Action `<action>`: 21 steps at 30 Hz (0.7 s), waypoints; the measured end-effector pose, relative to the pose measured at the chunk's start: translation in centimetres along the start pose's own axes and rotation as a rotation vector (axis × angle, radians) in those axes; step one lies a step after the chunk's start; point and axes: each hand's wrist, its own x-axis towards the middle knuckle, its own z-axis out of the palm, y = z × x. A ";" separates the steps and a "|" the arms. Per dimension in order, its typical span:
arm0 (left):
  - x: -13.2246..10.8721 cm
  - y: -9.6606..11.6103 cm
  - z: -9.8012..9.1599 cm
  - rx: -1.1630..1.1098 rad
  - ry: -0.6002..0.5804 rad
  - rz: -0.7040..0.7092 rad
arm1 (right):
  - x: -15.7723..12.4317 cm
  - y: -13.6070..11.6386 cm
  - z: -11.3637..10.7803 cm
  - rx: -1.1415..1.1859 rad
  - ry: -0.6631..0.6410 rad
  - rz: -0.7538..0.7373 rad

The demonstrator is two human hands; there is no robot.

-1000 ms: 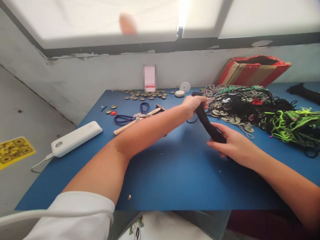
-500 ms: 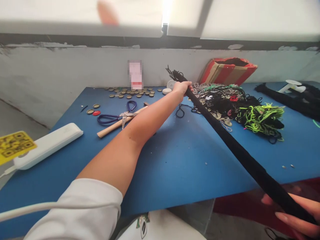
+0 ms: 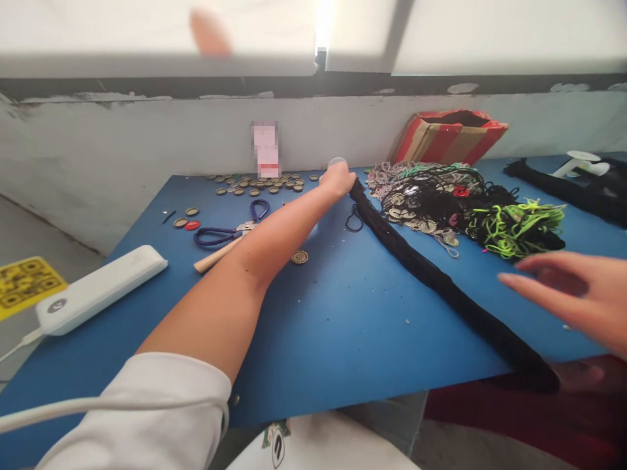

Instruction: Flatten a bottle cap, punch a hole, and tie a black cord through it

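Note:
A long bundle of black cord (image 3: 421, 264) lies slantwise across the blue table, its near end at the front edge. My left hand (image 3: 337, 180) is closed at the back, beside the bundle's far end and in front of a pale round disc (image 3: 337, 161). Its fingers face away, so what they grip is hidden. To the right of the bundle my right hand (image 3: 573, 294) is raised above the table, thumb and fingers apart with nothing between them. Under my left forearm are blue-handled scissors (image 3: 215, 236) and a wooden handle (image 3: 215, 256). Near them lies a bottle cap (image 3: 300, 257).
Tangled cords with caps (image 3: 431, 202) and neon-green cords (image 3: 522, 225) lie right of the bundle. Behind stands a red-striped cardboard box (image 3: 455, 138). Several caps (image 3: 264, 185) sit at the back. A white power strip (image 3: 105, 287) is at left, a white spool (image 3: 582, 163) far right.
The black bundle has come down onto the table. My right hand has let go of its near end and moved up. My left hand has shifted slightly left, and a cap near my forearm now shows.

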 end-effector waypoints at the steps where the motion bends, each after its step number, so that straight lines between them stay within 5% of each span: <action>1: -0.5 -0.2 -0.1 0.041 -0.005 0.038 | 1.3 -2.1 0.0 -0.032 0.043 -0.034; 5: -3.3 -0.4 -0.2 0.151 -0.097 0.177 | 7.1 -10.3 3.7 0.156 -0.022 -0.218; 9: -5.5 0.1 0.4 0.205 -0.135 0.168 | 12.4 -14.2 10.8 0.295 -0.026 -0.245; 14: -6.1 0.2 1.1 0.186 -0.156 0.060 | 15.1 -13.4 16.3 0.358 -0.061 -0.303; 21: -6.6 -0.1 1.4 0.157 -0.207 0.021 | 15.8 -11.5 17.9 0.360 -0.036 -0.401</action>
